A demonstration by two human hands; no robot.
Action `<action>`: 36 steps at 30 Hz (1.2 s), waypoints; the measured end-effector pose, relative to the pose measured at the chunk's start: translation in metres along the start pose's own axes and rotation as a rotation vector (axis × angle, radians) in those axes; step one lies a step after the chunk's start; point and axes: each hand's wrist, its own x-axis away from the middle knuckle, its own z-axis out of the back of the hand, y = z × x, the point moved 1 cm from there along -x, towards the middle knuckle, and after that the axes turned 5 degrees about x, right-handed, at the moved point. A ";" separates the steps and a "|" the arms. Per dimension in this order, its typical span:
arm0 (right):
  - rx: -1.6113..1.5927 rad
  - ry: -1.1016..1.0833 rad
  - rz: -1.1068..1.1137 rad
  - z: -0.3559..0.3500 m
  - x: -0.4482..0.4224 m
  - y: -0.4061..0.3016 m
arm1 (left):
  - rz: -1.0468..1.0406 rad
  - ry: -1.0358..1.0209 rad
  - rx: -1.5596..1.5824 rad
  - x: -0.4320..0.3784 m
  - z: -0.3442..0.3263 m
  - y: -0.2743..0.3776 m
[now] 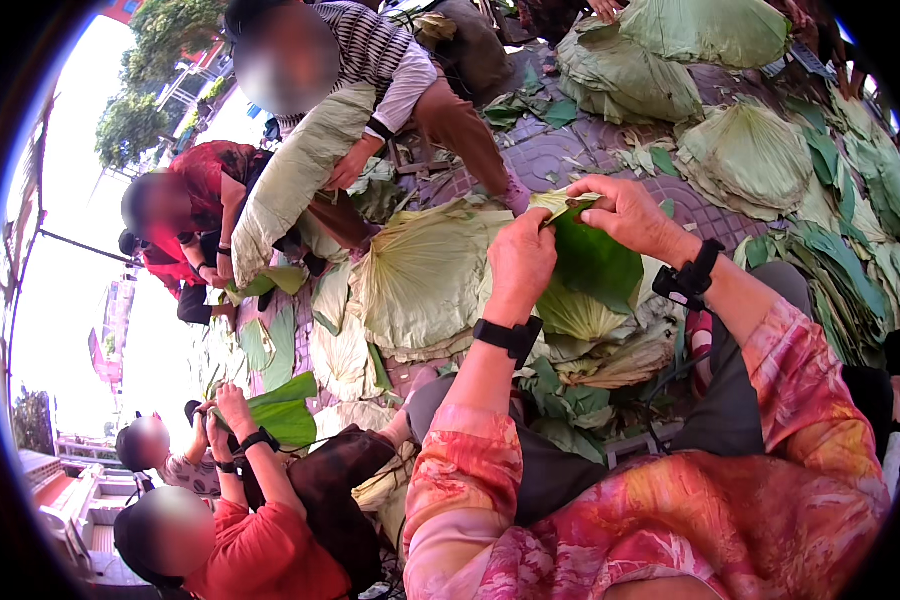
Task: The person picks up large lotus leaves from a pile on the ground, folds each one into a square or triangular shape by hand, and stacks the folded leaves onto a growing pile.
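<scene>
A green lotus leaf (596, 259) hangs between my two hands, its upper edge folded over and paler. My left hand (523, 259) pinches that edge from the left, thumb and forefinger together. On the right, my right hand (630, 214) grips the same edge close to a small brown spot. Both wrists wear black straps with small devices. Behind and below the held leaf lies a yellow-green leaf (581, 311) on a pile of dried leaves. A broad stack of pale dried lotus leaves (420, 277) spreads on the paving left of my left hand.
Several people sit around, handling leaves; one at upper left holds a long pale leaf bundle (300, 180). More leaf stacks (750, 157) lie at upper right, with green leaves (832, 277) piled at right. Loose scraps litter the patterned paving (547, 161). A stool (641, 442) stands between my legs.
</scene>
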 end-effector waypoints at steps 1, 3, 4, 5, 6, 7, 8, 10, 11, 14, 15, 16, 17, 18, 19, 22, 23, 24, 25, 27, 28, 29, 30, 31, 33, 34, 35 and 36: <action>0.040 0.051 0.050 -0.001 -0.001 0.007 | -0.024 0.059 0.013 -0.002 0.002 -0.003; 0.079 0.103 0.104 0.001 -0.003 0.017 | -0.050 0.121 0.023 -0.005 0.006 -0.008; -0.011 0.079 -0.009 0.002 -0.004 0.023 | -0.023 0.096 0.087 -0.006 0.009 -0.011; -0.101 0.054 -0.123 0.004 -0.004 0.029 | 0.004 0.070 0.151 -0.007 0.011 -0.013; -0.001 0.051 -0.148 0.011 -0.003 0.026 | -0.016 0.073 0.145 -0.010 0.013 -0.012; -0.002 0.068 -0.135 0.014 -0.003 0.031 | -0.037 0.033 0.143 -0.008 0.016 -0.011; 0.104 0.098 -0.062 0.013 -0.005 0.039 | -0.059 -0.007 0.140 -0.008 0.018 -0.010; 0.256 0.158 0.035 0.009 -0.006 0.036 | -0.077 0.010 0.113 -0.004 0.022 -0.016; 0.254 0.166 0.042 0.009 -0.007 0.035 | -0.088 0.025 0.090 -0.004 0.023 -0.019; 0.259 0.249 0.144 0.011 -0.005 0.020 | -0.013 0.026 -0.071 -0.005 0.028 -0.025; 0.272 0.251 0.150 0.014 -0.004 0.019 | 0.012 0.030 -0.166 -0.006 0.027 -0.026; 0.283 0.255 0.157 0.017 -0.004 0.018 | 0.009 0.025 -0.161 -0.007 0.027 -0.026; 0.286 0.262 0.151 0.019 -0.003 0.017 | 0.050 0.019 -0.199 -0.008 0.028 -0.026; 0.158 0.242 0.105 0.014 -0.003 0.016 | 0.102 0.012 -0.250 -0.007 0.033 -0.026; 0.029 0.225 0.059 0.011 -0.003 0.014 | 0.104 0.006 -0.263 -0.007 0.040 -0.024; 0.149 0.198 0.044 0.022 -0.007 0.025 | 0.153 0.002 -0.349 -0.013 0.034 -0.024; 0.221 0.214 0.065 0.023 -0.009 0.030 | 0.147 -0.006 -0.343 -0.013 0.031 -0.034; 0.271 0.209 0.085 0.024 -0.011 0.037 | 0.156 -0.020 -0.299 -0.014 0.027 -0.042; 0.281 0.212 0.063 0.023 -0.013 0.041 | 0.164 -0.026 -0.260 -0.015 0.025 -0.048; 0.326 0.244 0.106 0.025 -0.013 0.032 | 0.351 0.028 0.257 -0.019 0.022 -0.049; 0.306 0.265 0.155 0.027 -0.014 0.024 | 0.170 0.155 0.208 -0.021 0.027 -0.045; 0.309 0.261 0.141 0.031 -0.013 0.017 | -0.009 0.283 0.160 -0.021 0.029 -0.042; 0.324 0.387 0.374 0.039 -0.012 0.006 | -0.010 0.274 0.165 -0.024 0.029 -0.035; 0.333 0.510 0.612 0.045 -0.011 -0.002 | -0.177 0.353 0.195 -0.028 0.031 -0.029; 0.373 0.511 0.632 0.054 -0.006 -0.009 | -0.339 0.429 0.225 -0.028 0.031 -0.023; 0.412 0.509 0.654 0.056 -0.002 -0.008 | -0.345 0.386 0.131 -0.024 0.029 -0.024; 0.411 0.506 0.649 0.057 0.001 -0.003 | -0.349 0.343 0.038 -0.020 0.027 -0.024; 0.459 0.357 0.478 0.057 0.006 0.005 | -0.301 0.243 0.034 -0.014 0.022 -0.027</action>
